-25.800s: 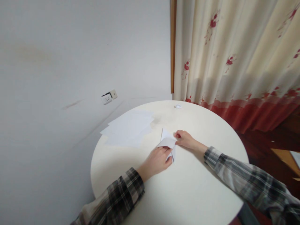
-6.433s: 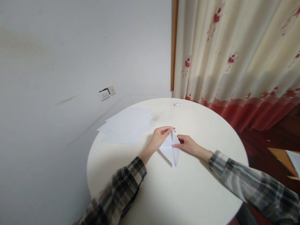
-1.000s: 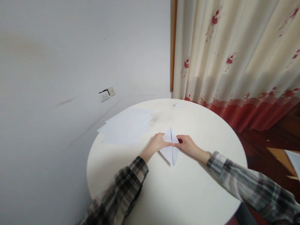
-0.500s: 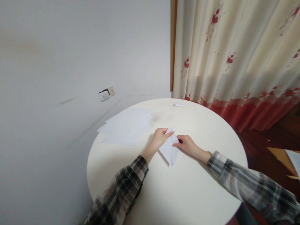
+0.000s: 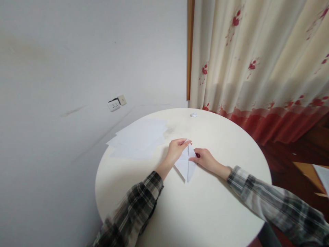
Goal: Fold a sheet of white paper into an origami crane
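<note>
A folded white paper (image 5: 184, 166), diamond-shaped with a slit down its middle, is between my two hands above the round white table (image 5: 205, 209). My left hand (image 5: 177, 148) pinches its upper tip, thumb on top and fingers behind. On the right edge, about halfway down, my right hand (image 5: 204, 159) grips the paper with the thumb across its front. The paper's lower points hang free toward me. Fingers behind the sheet are partly hidden.
Several loose white sheets (image 5: 140, 137) lie overlapping at the table's left. A small crumpled or folded white paper piece (image 5: 194, 115) sits near the far edge. Beyond are a wall with a socket (image 5: 114, 105) and a flowered curtain (image 5: 257, 61).
My left hand has slid slightly upward, its thumb now at the paper's top tip. The right hand keeps its place on the edge.
</note>
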A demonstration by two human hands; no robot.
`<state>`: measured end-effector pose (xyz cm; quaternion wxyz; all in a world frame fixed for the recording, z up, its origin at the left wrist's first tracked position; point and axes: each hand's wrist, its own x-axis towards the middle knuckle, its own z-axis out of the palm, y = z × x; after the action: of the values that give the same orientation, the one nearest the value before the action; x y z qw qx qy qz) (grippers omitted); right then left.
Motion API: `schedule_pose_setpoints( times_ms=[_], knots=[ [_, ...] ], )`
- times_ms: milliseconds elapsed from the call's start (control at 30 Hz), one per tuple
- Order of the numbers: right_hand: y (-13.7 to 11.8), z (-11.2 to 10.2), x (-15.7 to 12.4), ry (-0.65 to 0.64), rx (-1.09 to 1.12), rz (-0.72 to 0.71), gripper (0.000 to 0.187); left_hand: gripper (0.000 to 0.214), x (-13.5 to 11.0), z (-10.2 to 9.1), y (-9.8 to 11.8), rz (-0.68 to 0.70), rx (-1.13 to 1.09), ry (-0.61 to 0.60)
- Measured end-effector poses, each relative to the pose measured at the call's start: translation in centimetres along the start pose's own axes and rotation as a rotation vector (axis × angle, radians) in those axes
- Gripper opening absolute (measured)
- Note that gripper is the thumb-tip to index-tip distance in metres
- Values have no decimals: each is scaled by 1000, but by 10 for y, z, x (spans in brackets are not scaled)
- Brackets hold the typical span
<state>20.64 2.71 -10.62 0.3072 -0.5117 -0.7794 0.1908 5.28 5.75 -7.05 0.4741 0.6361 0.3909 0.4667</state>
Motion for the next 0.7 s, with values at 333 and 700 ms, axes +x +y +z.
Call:
schedule_pose_setpoints(
  times_ms=[333, 700],
  knots=[
    [-4, -2, 0, 3, -12, -15, 25, 26, -4, 3, 2, 2, -7, 45],
    [-3, -1, 0, -15, -10, 8, 21, 25, -2, 2, 5, 94, 72, 12]
  ],
)
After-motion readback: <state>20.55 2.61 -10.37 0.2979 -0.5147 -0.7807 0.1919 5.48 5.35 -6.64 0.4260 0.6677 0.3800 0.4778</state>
